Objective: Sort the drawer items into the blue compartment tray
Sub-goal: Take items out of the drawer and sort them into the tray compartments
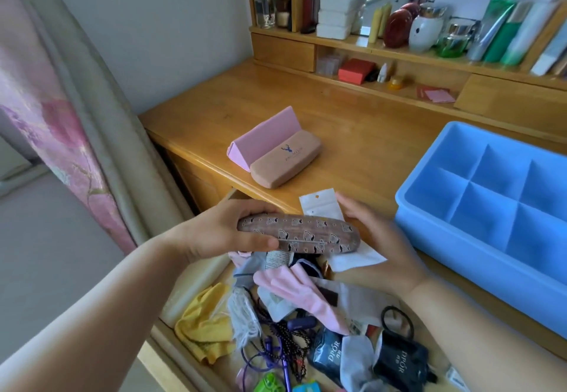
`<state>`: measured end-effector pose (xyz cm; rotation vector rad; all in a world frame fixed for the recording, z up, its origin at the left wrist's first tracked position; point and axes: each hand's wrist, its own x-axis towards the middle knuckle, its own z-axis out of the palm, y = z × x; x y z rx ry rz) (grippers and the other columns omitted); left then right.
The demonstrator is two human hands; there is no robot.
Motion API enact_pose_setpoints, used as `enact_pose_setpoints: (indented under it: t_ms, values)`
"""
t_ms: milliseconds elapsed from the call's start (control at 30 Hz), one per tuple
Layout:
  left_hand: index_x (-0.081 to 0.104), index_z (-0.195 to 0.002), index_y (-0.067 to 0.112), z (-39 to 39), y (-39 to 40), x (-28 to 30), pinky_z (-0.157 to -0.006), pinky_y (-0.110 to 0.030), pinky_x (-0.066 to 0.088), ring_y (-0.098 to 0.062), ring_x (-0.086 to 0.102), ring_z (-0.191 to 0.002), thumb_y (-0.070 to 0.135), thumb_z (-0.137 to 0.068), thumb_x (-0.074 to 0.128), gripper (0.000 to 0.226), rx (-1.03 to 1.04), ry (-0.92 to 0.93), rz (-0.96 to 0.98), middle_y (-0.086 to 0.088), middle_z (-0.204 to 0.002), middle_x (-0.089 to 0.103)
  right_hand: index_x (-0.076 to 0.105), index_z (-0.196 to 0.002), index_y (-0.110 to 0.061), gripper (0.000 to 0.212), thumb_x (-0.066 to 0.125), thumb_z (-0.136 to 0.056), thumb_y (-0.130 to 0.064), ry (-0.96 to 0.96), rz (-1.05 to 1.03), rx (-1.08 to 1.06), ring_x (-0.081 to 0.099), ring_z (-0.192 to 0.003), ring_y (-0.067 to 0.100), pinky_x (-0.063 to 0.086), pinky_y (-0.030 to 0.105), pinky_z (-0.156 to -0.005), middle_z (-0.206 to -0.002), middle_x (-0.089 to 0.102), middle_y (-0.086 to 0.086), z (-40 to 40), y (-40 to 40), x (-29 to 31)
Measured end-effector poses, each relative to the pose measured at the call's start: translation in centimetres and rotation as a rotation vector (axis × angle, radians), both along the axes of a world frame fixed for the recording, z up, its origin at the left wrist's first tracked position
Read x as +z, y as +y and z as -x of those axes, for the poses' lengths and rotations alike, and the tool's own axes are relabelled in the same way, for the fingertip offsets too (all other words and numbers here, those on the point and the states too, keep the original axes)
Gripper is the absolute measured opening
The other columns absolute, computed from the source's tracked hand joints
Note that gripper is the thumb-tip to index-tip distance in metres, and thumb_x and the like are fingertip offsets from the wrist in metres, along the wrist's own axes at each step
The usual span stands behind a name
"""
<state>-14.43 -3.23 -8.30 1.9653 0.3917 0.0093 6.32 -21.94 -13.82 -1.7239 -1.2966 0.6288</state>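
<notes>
A brown patterned glasses case (302, 233) is held level above the open drawer (184, 296). My left hand (221, 232) grips its left end, thumb on top. My right hand (377, 238) cups its right end, fingers behind it. The blue compartment tray (429, 216) stands on the desk to the right, its visible compartments bare. In the drawer lie a pink glove (303, 290), a yellow cloth (202, 324), dark packets (328, 355), a black hair band (397, 321) and purple cords (276, 358).
On the desk top (245, 100) stand a tan glasses case (285, 158) and a pink folding case (260, 137). A white pouch (319, 204) sits behind my hands. A shelf with jars and bottles (399, 23) lines the back. A flowered curtain (61, 115) hangs on the left.
</notes>
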Motion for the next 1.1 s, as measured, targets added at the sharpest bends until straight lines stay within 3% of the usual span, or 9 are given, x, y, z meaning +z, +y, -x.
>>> enact_pose_setpoints:
  t_ms: [67, 167, 267, 367, 533, 733, 900, 967, 1100]
  values:
    - [0.064, -0.110, 0.034, 0.3, -1.0, -0.5, -0.082, -0.030, 0.053, -0.017, 0.066, -0.092, 0.060, -0.063, 0.075, 0.055, 0.026, -0.011, 0.004, 0.001, -0.102, 0.071, 0.058, -0.123, -0.028, 0.053, 0.079, -0.076, -0.016, 0.154, 0.021, 0.005, 0.056, -0.118, 0.009, 0.043, 0.033, -0.104, -0.125, 0.061, -0.009, 0.7, 0.5, 0.5]
    - [0.065, -0.108, 0.034, 0.9, -1.4, 0.1, -0.081, -0.031, 0.054, -0.021, 0.066, -0.091, 0.064, -0.057, 0.077, 0.060, 0.146, -0.105, 0.064, -0.001, -0.101, 0.071, 0.066, -0.096, -0.039, 0.025, 0.072, -0.083, -0.018, 0.000, 0.016, -0.081, 0.063, -0.093, -0.008, 0.047, 0.009, -0.078, -0.094, 0.071, -0.022, 1.5, 0.1, 0.6]
    - [0.062, -0.115, 0.029, 0.6, -0.1, 1.7, -0.080, -0.027, 0.050, -0.011, 0.066, -0.095, 0.064, -0.059, 0.075, 0.068, 0.461, -0.269, 0.015, 0.004, -0.104, 0.070, 0.070, -0.082, -0.033, 0.005, 0.068, -0.085, -0.029, 0.030, 0.097, -0.120, 0.063, -0.082, -0.010, 0.046, 0.008, -0.067, -0.079, 0.071, -0.020, 1.4, -0.4, 1.2]
    - [0.054, -0.118, 0.032, -2.1, 1.6, 2.9, -0.067, -0.013, 0.042, 0.004, 0.060, -0.082, 0.057, -0.072, 0.070, 0.055, 0.736, -0.280, -0.304, 0.016, -0.095, 0.063, 0.073, -0.086, -0.014, 0.022, 0.066, -0.085, -0.035, 0.097, 0.177, -0.157, 0.067, -0.082, 0.007, 0.051, 0.025, -0.074, -0.081, 0.074, -0.002, 0.7, -0.3, 1.6]
    - [0.046, -0.119, 0.024, -8.1, 3.0, 1.1, -0.076, -0.031, 0.048, -0.020, 0.054, -0.097, 0.052, -0.079, 0.065, 0.052, 0.753, -0.087, -0.667, -0.001, -0.109, 0.056, 0.057, -0.077, 0.008, 0.055, 0.061, -0.085, -0.046, 0.129, 0.195, -0.133, 0.046, -0.059, 0.018, 0.037, 0.033, -0.059, -0.061, 0.049, 0.010, 0.7, -0.2, 1.3]
    - [0.045, -0.125, 0.017, -10.6, 3.2, -1.3, -0.104, -0.039, 0.033, -0.028, 0.039, -0.118, 0.052, -0.085, 0.057, 0.055, 0.773, 0.013, -0.844, -0.008, -0.128, 0.047, 0.068, -0.079, -0.009, 0.034, 0.063, -0.086, -0.042, 0.090, 0.157, -0.119, 0.062, -0.066, 0.022, 0.047, 0.033, -0.059, -0.071, 0.067, 0.010, 0.6, -0.1, 1.1]
    - [0.055, -0.118, 0.009, -4.0, 2.0, -2.4, -0.097, -0.031, 0.037, -0.023, 0.046, -0.110, 0.030, -0.089, 0.056, 0.036, 0.787, -0.420, -0.809, -0.004, -0.114, 0.049, 0.066, -0.085, -0.039, 0.006, 0.062, -0.087, -0.036, -0.016, 0.102, -0.080, 0.063, -0.082, -0.008, 0.046, 0.007, -0.065, -0.094, 0.065, -0.015, 0.7, 0.0, 0.7]
    - [0.056, -0.113, 0.006, 0.7, 1.3, -5.7, -0.089, -0.031, 0.040, -0.025, 0.051, -0.102, 0.019, -0.088, 0.056, 0.028, 0.806, -0.273, -0.774, -0.002, -0.105, 0.050, 0.062, -0.086, -0.047, 0.013, 0.064, -0.087, -0.034, -0.068, 0.088, -0.090, 0.057, -0.084, -0.017, 0.041, 0.001, -0.065, -0.094, 0.062, -0.019, 0.7, 0.1, 0.6]
    - [0.044, -0.129, 0.011, 6.9, 0.3, -12.4, -0.095, -0.033, 0.038, -0.027, 0.045, -0.118, 0.026, -0.088, 0.057, 0.046, 0.659, 0.497, -0.680, -0.007, -0.125, 0.047, 0.066, -0.090, -0.038, 0.009, 0.066, -0.086, -0.029, -0.117, 0.077, -0.098, 0.055, -0.082, -0.020, 0.038, -0.001, -0.062, -0.094, 0.063, -0.017, 0.8, 0.2, 0.2]
